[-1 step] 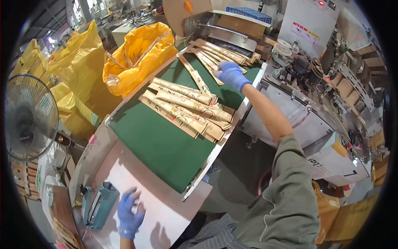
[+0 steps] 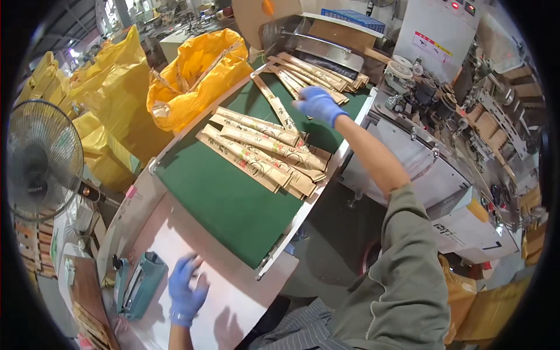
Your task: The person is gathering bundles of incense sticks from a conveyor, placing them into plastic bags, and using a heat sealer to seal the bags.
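Observation:
My right hand [image 2: 319, 105], in a blue glove with bare fingertips, reaches over the far end of a green conveyor belt [image 2: 233, 216]. Its fingers point left, loosely bent and with nothing visible in them, beside a fan of long narrow paper packets [image 2: 315, 73]. Whether they touch the packets is hard to make out. Closer to me, a loose pile of similar printed packets [image 2: 262, 151] lies across the belt. One single packet [image 2: 274, 105] rests between the two groups. My left hand [image 2: 188, 290], gloved alike, hovers empty over the pale table [image 2: 239, 291], fingers apart, beside a teal bag sealer [image 2: 142, 286].
A yellow sack [image 2: 192, 81] with packets inside stands left of the belt, with more yellow sacks [image 2: 111, 81] behind. A caged fan [image 2: 44, 160] is at far left. Machinery [image 2: 437, 99] lines the right side. A white metal rail [image 2: 326, 186] edges the belt.
My right hand has shifted slightly left and down over the belt. My left hand is a little higher and farther right. The packets lie as before.

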### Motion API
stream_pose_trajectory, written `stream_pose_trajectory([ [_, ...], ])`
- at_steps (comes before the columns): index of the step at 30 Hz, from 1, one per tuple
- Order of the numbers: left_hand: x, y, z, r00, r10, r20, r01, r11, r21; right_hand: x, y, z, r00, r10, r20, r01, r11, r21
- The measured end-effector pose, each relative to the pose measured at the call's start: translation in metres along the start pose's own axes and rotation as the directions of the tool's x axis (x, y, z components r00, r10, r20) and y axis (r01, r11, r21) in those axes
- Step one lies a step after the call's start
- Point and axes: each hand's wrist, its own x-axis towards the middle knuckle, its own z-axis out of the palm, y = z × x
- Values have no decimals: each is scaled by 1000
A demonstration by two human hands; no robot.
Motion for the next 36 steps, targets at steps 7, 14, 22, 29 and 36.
stream_pose_trajectory([
  [7,83,38,66,982,185,-40,-189,969,-159,26,-72,64,995,-86,-56,91,992,87],
  [14,50,39,61,993,119,21,-109,956,-272,13,-73,69,1000,-17,4,16,997,72],
  [22,6,20,40,997,37,-73,-57,957,-285,30,-89,30,876,-127,-466,120,992,-45],
  [29,1,3,44,991,-132,-5,87,681,-727,-7,-65,10,939,-133,-316,178,977,116],
  [36,14,-48,58,943,-312,-114,149,704,-694,-97,-40,47,935,-141,-325,235,934,269],
])
